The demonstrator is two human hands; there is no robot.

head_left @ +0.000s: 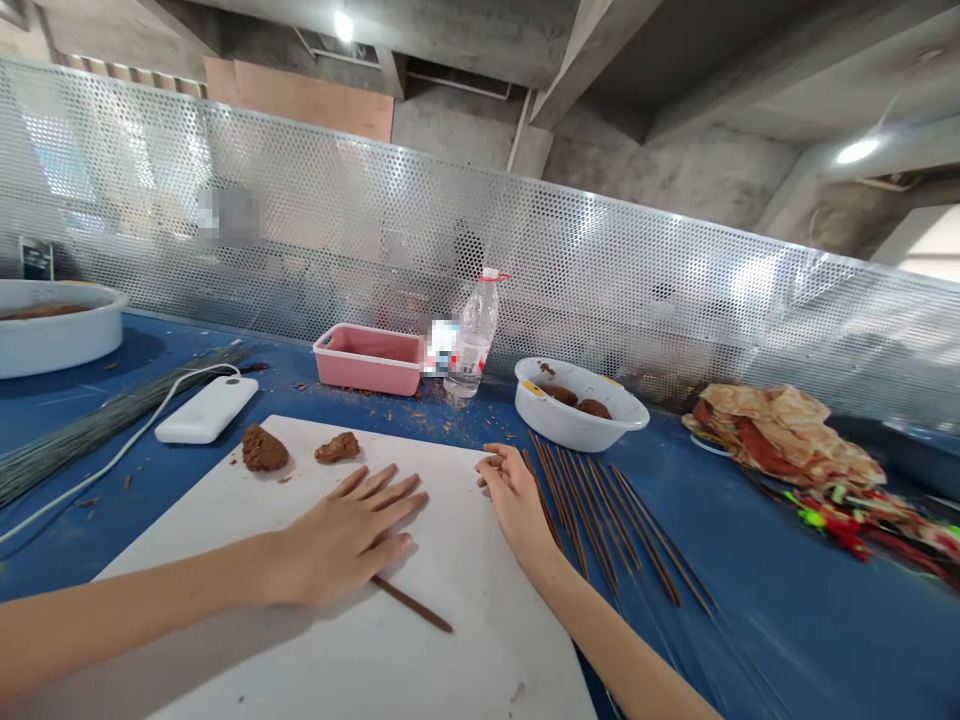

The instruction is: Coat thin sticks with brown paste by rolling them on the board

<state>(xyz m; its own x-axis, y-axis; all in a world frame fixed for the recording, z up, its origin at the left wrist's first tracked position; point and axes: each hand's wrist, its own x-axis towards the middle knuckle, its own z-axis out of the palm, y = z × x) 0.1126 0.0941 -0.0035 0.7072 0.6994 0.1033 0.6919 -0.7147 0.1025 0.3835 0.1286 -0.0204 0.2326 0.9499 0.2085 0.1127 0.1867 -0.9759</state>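
L hand (pixel 345 535) open, grip apart, flat on white board (pixel 480 640), clay rod (pixel 412 604) sticking out under it. R hand (pixel 517 505) curled, can't tell if clamped. White bowl (pixel 570 432) on bench (pixel 750 620) w/ 2 clay lumps (pixel 594 408); pink tray (pixel 367 372) beside it.

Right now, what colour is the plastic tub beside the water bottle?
The tub is pink, best in head view.

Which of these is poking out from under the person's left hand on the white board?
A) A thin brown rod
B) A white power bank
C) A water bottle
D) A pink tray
A. The thin brown rod sticks out from beneath the left hand, lying on the white board.
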